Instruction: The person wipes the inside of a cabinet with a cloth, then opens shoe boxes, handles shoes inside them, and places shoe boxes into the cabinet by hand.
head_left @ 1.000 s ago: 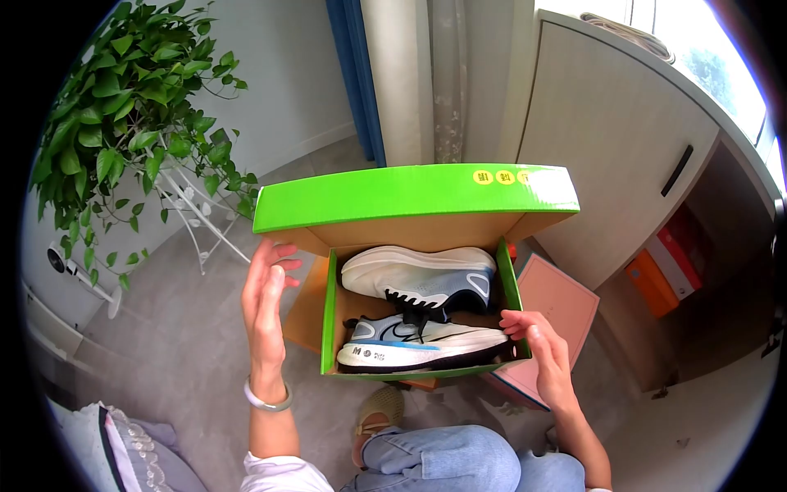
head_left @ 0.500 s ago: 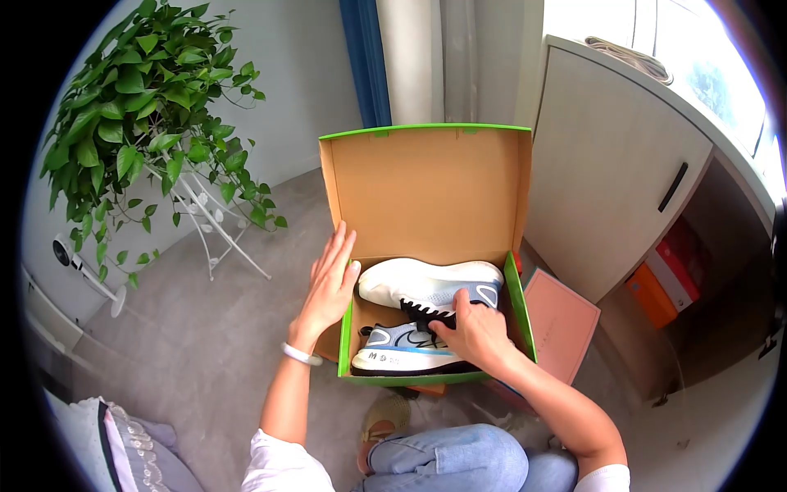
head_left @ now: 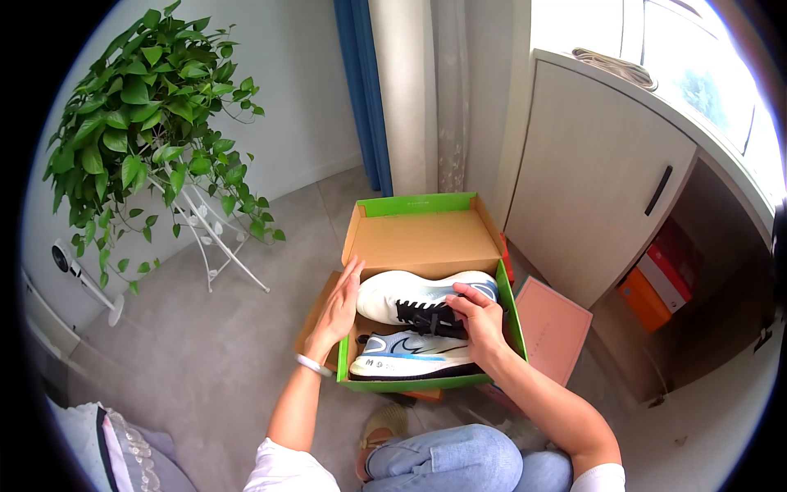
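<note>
An open shoebox [head_left: 514, 348] with green edges and a brown cardboard inside holds two sneakers. The upper white and light-blue sneaker [head_left: 393, 293] lies on its side with black laces showing. Below it, along the near wall, is the other sneaker [head_left: 402, 361], grey-blue with a white sole. My left hand [head_left: 334, 312] lies with outstretched fingers along the box's left side, near the lid hinge. At the ankle opening of the upper sneaker, my right hand [head_left: 482, 321] has its fingers bent and close together on the shoe; the fingertips are partly hidden.
The lid [head_left: 418, 234] leans back behind the box. A pink box [head_left: 551, 328] lies at its right, beside a wooden cabinet [head_left: 602, 172] with boxes on its open shelf. A leafy plant [head_left: 147, 123] on a white stand [head_left: 217, 238] is at the left.
The lid has tipped farther back, away from me. My left hand has moved slightly down. My right hand has drawn its fingers together and uncovered more of the laces and lower sneaker.
</note>
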`<state>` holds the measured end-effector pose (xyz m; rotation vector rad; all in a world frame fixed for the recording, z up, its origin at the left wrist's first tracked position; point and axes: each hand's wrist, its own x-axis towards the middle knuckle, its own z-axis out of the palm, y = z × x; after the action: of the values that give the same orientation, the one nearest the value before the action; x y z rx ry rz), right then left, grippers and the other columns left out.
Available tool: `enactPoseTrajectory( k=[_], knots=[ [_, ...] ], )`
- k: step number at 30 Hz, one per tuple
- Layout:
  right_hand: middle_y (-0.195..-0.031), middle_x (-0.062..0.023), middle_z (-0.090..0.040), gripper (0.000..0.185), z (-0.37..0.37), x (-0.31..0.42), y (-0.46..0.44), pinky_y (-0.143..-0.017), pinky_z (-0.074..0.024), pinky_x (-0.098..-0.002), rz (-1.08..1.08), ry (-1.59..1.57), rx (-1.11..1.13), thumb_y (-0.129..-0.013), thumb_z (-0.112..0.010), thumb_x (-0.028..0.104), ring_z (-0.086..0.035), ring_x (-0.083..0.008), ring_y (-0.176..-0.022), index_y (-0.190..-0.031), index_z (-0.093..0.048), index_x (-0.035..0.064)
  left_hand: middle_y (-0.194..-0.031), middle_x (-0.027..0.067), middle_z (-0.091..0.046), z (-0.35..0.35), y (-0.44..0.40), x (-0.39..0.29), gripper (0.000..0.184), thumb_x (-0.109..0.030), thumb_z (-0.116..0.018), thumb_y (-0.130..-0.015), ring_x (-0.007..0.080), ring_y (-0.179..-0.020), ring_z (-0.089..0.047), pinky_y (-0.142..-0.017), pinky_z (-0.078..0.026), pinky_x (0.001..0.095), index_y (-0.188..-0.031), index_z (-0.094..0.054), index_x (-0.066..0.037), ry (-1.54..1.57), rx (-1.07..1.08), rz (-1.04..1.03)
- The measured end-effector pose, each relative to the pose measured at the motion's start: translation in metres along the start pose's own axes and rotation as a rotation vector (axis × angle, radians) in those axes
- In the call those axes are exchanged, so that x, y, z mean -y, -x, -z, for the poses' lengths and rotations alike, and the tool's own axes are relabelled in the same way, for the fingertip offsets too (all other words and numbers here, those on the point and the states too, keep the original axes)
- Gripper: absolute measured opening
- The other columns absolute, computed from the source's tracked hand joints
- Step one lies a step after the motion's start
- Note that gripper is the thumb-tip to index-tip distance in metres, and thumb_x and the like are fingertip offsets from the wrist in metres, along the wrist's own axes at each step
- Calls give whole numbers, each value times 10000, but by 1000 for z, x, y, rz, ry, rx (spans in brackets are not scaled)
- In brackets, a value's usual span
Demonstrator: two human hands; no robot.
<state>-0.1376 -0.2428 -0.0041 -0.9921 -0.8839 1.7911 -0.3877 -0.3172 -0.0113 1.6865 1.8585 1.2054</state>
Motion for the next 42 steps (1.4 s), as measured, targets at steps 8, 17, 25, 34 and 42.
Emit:
enactPoseTrajectory(
  k=[8, 17, 25, 34, 42],
  knots=[
    [-1091, -51, -643, 444, 29, 61, 25, -944, -517, -389, -121, -529, 55, -807, -692, 59, -645, -203, -992, -1231, -560, 60, -1467, 173, -413, 4, 20, -47, 615, -363, -515, -969, 347, -1361, -382, -1157, -240, 421, -1461, -359, -30, -48, -238, -237],
    [-1318, -97, -598, 419, 44, 106, 91, -1025, -437, -446, -60, -541, 332, -993, -476, 365, -583, -271, -1168, -1229, -584, 36, -1398, 174, -444, -60, 39, -151, 851, -283, -814, -779, 248, -1282, -454, -1055, -377, 372, -1422, -348, 23, 792, 168, -28],
    [-1065, -46, -637, 378, 65, 87, 113, -834, -521, -297, 268, -213, -75, -1014, -505, 335, -625, -124, -953, -1261, -538, 51, -1180, 173, -406, -103, 59, -210, 893, -301, -744, -829, 282, -1111, -455, -987, -394, 388, -1481, -223, 17, 505, -71, -272],
    [-1121, -137, -661, 534, 102, 65, 100, -886, -538, -473, -87, -671, 428, -982, -424, 489, -647, -296, -995, -1215, -589, 38, -1263, 178, -354, -112, 110, -235, 1108, -281, -912, -647, 274, -1137, -424, -960, -407, 396, -1461, -233, 38, 397, -67, -489],
    [-1108, -120, -669, 469, 97, 65, 104, -912, -524, -413, -26, -643, 283, -989, -452, 436, -642, -255, -1008, -1197, -594, 41, -1284, 224, -395, -103, 107, -240, 898, -264, -837, -691, 351, -1193, -438, -1024, -381, 442, -1374, -349, 56, 201, -62, -560]
  ],
)
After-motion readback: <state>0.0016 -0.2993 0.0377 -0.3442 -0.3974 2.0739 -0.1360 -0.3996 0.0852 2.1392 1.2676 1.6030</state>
